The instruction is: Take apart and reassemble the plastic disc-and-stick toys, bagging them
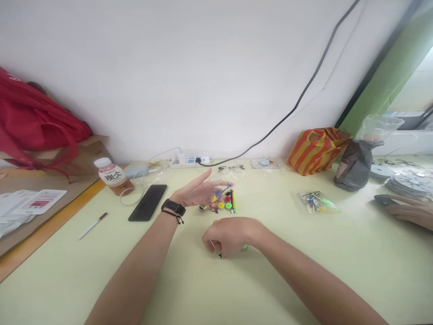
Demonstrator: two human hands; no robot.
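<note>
My left hand is raised over the table, thumb up and fingers stretched forward. Blue and yellow small plastic parts appear to lie in its cupped fingers, though partly hidden. Just beyond sits a group of coloured plastic wheels and strips in red, yellow, green and black. Nearer to me, my right hand is palm down on the table with curled fingers. A tiny black piece shows at its fingertips, and a bright green piece peeks out from under the palm.
Left of my hands lie a black phone, a pen and a drink bottle. Against the wall are a power strip and glasses. At right are a bag of parts, a striped bag and another person's hand.
</note>
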